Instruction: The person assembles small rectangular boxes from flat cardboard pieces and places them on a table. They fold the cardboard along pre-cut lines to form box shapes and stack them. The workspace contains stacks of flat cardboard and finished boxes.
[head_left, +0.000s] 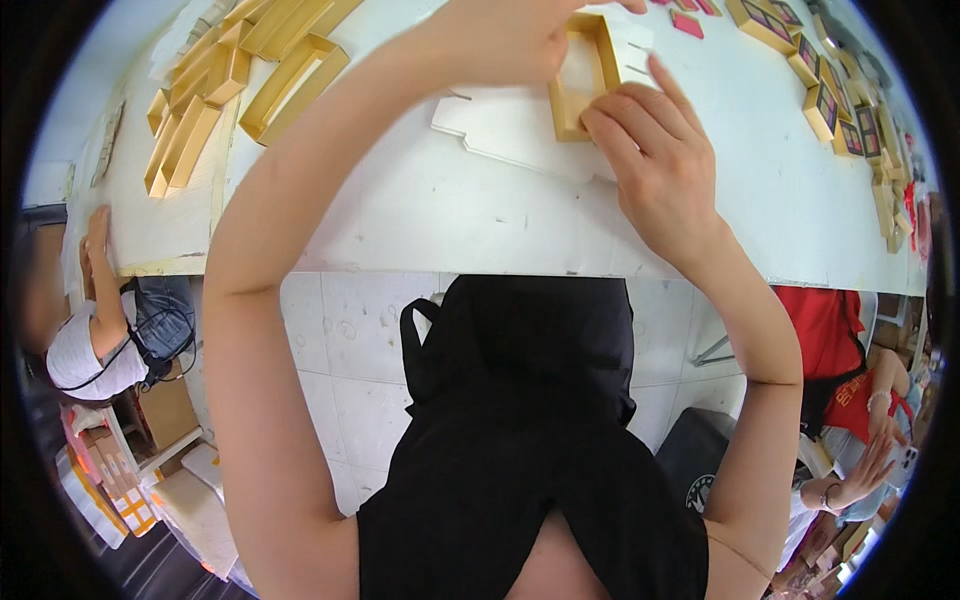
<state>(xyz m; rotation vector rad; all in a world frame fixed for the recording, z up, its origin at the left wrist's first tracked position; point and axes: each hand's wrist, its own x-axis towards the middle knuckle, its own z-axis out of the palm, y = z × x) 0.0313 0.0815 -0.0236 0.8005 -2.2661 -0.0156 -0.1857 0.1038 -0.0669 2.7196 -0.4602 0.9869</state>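
Observation:
A gold cardboard tray [605,52], a narrow rectangle with raised walls, lies at the far middle of the white table. My left hand [515,40] reaches over its far left side, fingers closed at the wall; part of the hand is cut off by the picture's upper edge. At the near right corner, my right hand [660,155] pinches the wall with thumb and fingers, while another finger sticks out. Beneath and around the tray lies a flat white die-cut sheet [500,120] with notched edges and slits.
Several empty gold trays [290,90] stand at the far left. Gold boxes with dark palettes [825,105] line the far right, and small pink pieces [687,23] lie at the back. The table's front edge [500,272] runs before me. People sit at both sides, one a red-clothed person [850,405].

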